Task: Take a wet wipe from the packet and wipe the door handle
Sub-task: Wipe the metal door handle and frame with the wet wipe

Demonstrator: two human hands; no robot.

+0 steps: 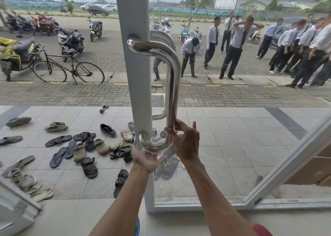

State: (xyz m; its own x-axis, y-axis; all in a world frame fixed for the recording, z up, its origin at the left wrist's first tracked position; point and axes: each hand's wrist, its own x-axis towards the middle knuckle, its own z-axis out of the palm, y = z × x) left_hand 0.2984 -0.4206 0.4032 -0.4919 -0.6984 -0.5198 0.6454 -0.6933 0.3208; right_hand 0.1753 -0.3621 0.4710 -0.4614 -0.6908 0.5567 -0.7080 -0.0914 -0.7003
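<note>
A polished steel D-shaped door handle (173,78) is fixed to the white frame of a glass door (136,85). My left hand (146,158) cups the handle's lower bend from below, pressing a white wet wipe (155,152) against the metal; only a crumpled edge of the wipe shows. My right hand (186,141) holds the vertical bar just above that bend, thumb and fingers around it. The wipe packet is out of view.
Through the glass, several sandals and shoes (86,146) lie on the tiled porch. Beyond stand a bicycle (69,69), parked motorbikes and several people in white shirts (236,46). Another white door frame (286,166) angles in at the right.
</note>
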